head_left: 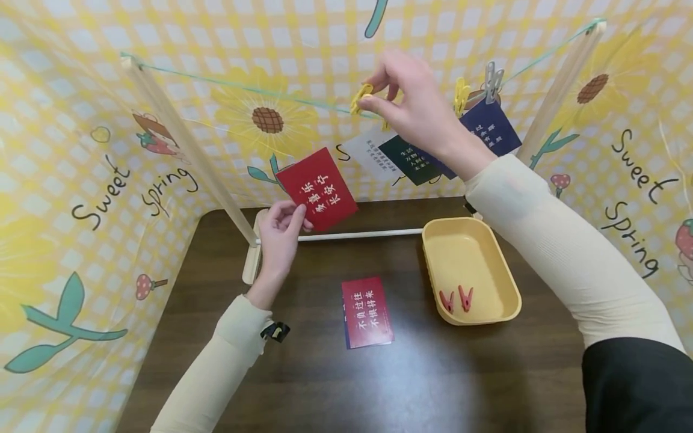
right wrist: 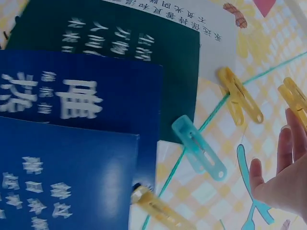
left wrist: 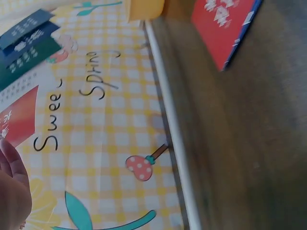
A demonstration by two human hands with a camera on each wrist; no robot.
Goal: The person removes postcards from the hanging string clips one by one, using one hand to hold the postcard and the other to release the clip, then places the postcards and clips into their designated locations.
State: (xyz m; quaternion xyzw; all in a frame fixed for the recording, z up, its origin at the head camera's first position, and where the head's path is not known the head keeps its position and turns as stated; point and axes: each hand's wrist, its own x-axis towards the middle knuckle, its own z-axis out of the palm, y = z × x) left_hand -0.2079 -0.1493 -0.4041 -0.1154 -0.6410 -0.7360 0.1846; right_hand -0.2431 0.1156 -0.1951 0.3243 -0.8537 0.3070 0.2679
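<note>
My left hand [head_left: 278,231] pinches the lower left edge of a red card [head_left: 323,186] with white writing, below the green string [head_left: 216,82]. With thumb and fingers, my right hand [head_left: 408,90] holds a yellow clothespin [head_left: 360,100] close to the string; whether it touches the string I cannot tell. Right of it hang a white card [head_left: 370,155], a dark green card [head_left: 407,157], and blue cards [right wrist: 67,177], overlapping. A yellow clothespin [right wrist: 240,96], a teal clothespin [right wrist: 199,148], another yellow clothespin [head_left: 461,96] and a grey clothespin [head_left: 493,82] sit along the string.
Wooden posts [head_left: 184,141] hold the string, with a white rod [head_left: 360,234] low between them. On the dark table [head_left: 216,373] lies a red card [head_left: 368,313] over a blue-edged one. A yellow basket [head_left: 468,252] contains two pink clothespins [head_left: 465,298]. Yellow checked cloth surrounds the back and sides.
</note>
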